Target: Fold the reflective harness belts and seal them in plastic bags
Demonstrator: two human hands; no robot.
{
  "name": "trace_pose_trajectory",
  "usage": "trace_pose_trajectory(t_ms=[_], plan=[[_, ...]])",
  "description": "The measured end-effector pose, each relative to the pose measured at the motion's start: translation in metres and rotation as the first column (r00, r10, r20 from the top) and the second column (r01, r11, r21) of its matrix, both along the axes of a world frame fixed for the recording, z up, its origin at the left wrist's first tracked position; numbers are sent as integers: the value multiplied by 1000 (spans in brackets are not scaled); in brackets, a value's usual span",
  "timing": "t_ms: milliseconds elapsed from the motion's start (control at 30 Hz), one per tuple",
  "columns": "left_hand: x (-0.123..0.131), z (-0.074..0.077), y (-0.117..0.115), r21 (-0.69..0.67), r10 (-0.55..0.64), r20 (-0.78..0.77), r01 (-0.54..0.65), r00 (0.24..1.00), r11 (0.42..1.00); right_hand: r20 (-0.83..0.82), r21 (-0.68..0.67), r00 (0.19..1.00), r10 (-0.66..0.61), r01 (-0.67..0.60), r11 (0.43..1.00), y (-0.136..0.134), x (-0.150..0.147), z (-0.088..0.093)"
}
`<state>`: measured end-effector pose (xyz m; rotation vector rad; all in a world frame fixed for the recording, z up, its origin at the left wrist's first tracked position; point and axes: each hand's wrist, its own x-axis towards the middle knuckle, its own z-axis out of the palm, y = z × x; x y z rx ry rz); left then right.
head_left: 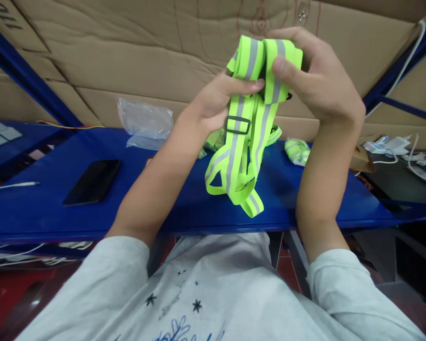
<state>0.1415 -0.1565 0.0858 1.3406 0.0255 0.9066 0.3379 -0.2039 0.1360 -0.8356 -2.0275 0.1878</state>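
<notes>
Raised above the blue shelf, a neon yellow-green reflective strap [237, 156] with a grey stripe hangs in loops between my hands. My left hand [222, 97] is closed on it, thumb lying across the front. On the upper right fold, my right hand [314, 71] grips the strap between thumb and fingers; most of those fingers are behind the band. A black slide buckle [237, 125] sits on the strap just below my left thumb. The lower loops dangle free over the shelf.
A black phone [92, 182] lies on the blue shelf [199, 203] at left. Behind my left forearm is a clear plastic bag [145, 121]. A bundled neon strap [297, 151] rests at right. Cardboard [128, 57] backs the shelf; white cables and adapters [386, 144] lie far right.
</notes>
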Motion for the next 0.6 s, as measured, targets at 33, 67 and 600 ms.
trace_pose_trajectory(t_ms=[33,67,600], plan=[[0,0,0,13,6,8,-6,1000,1000,-37,-49,999,0,-2,999,2,1,-1],[0,-1,0,27,12,23,-12,1000,1000,-69,-100,998,2,-9,995,5,1,-1],[9,8,-19,-204,149,-58,-158,987,966,-123,577,950,-286,303,759,5,-16,7]])
